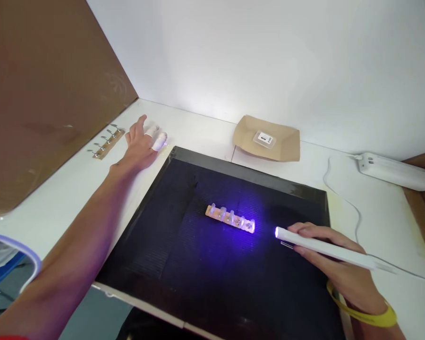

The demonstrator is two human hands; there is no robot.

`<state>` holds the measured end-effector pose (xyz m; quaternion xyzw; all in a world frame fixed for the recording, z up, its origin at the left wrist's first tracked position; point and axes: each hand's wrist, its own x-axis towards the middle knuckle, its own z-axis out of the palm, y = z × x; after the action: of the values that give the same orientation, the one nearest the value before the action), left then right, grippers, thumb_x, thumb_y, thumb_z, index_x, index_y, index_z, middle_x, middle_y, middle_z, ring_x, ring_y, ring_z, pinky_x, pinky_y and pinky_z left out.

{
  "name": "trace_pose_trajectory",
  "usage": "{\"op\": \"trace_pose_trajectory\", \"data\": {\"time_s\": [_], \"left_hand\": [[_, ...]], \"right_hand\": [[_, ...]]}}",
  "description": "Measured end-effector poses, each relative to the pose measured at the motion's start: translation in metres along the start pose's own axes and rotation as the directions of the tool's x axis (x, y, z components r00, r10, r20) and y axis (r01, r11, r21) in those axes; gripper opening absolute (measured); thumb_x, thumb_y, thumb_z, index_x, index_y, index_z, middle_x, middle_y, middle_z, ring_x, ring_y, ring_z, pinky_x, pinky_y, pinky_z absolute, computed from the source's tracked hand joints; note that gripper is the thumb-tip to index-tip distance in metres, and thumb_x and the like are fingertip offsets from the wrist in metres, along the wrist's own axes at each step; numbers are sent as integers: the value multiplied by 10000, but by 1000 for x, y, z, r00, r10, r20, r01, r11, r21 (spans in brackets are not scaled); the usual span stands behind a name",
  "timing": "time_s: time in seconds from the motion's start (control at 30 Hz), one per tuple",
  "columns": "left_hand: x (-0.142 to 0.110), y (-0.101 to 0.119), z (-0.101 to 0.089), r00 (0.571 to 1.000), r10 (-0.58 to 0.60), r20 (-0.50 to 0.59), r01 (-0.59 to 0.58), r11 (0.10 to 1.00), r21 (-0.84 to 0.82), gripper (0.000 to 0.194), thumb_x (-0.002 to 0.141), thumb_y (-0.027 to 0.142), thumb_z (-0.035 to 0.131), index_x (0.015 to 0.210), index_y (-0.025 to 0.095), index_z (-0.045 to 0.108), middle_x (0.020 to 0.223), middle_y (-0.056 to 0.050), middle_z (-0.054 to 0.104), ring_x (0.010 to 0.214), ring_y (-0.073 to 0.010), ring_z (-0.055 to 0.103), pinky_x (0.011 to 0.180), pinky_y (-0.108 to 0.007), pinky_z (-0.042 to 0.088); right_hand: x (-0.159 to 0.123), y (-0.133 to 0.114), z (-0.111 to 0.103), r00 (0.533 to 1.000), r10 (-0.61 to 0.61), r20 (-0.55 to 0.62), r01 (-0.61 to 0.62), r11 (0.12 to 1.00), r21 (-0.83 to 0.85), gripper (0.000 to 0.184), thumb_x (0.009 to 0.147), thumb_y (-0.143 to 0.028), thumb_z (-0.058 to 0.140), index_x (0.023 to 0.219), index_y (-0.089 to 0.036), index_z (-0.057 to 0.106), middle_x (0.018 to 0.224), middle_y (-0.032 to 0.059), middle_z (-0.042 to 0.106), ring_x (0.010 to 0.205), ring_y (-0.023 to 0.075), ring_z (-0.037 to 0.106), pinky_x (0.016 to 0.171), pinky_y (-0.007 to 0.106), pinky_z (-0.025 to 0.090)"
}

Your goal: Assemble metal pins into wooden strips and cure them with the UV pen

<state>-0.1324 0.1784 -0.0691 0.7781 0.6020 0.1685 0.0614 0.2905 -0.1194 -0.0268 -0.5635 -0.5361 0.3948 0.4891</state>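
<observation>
My right hand (326,250) grips a slim white pen-shaped lamp (315,243). Its lit tip throws violet light to the left. A thin metal piece (286,245) shows under the lamp; what it is I cannot tell. In that light, on the black mat (156,236), lies a narrow wooden strip (230,219) bearing several small translucent nail-like tips, apart from the lamp. Over the white table at the far left, my left hand (141,141) has its fingers spread, two of them in white finger covers. Beside it lies a second strip (108,144) with several small upright metallic pieces.
A brown paper tray (290,141) holds a small clear box (265,139) with a label. At the right a white device (395,171) lies with a white cable (356,212). A brown panel (49,94) stands at the left, a white wall (269,56) behind.
</observation>
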Motion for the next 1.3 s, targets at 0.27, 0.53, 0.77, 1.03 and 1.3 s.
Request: {"op": "trace_pose_trajectory", "data": {"time_s": [0.27, 0.53, 0.77, 1.03, 1.3], "left_hand": [[-3, -4, 2, 999, 8, -37, -9, 1000, -30, 611, 1067, 658, 345, 985, 122, 627, 1730, -125, 148, 1537, -391, 216, 1268, -655, 198], [-4, -3, 4, 998, 7, -57, -7, 1000, 0, 698, 1078, 683, 259, 969, 104, 633, 1716, -138, 187, 1536, -395, 209, 1271, -628, 212], [-4, -1, 5, 998, 6, -56, -4, 999, 33, 670, 1079, 645, 272, 861, 124, 633, 1707, -164, 238, 1532, -390, 257, 1281, -605, 221], [-3, 5, 1, 997, -34, -76, 38, 998, 53, 589, 1073, 589, 322, 973, 132, 680, 1707, -148, 274, 1528, -384, 273, 1257, -607, 234], [-7, 15, -8, 997, -74, -38, 77, 994, 81, 620, 1069, 606, 345, 1024, 85, 678, 1674, -186, 331, 1495, -387, 304, 1238, -623, 231]], "right_hand": [[-1, 5, -1, 1000, -12, 7, 13, 1000, -22, 154, 814, -215, 857, 932, -297, 802, 974, 25, 829, 905, 181, 808, 785, 191, 669], [2, -3, 2, 1000, 3, -4, -3, 999, -36, 115, 808, -281, 865, 905, -286, 802, 975, 41, 834, 879, 200, 809, 762, 227, 682], [3, 2, 2, 999, -29, -16, 28, 998, -49, 145, 795, -307, 873, 921, -285, 805, 994, 41, 837, 923, 200, 805, 816, 247, 678], [3, 2, 1, 1000, -1, -12, 1, 998, -55, 204, 785, -393, 875, 922, -261, 803, 1020, 73, 829, 884, 226, 785, 795, 340, 683], [5, 4, 3, 1000, 24, 4, -24, 1000, -19, 295, 773, -458, 871, 946, -232, 794, 1059, 91, 816, 908, 237, 766, 808, 383, 670]]}}
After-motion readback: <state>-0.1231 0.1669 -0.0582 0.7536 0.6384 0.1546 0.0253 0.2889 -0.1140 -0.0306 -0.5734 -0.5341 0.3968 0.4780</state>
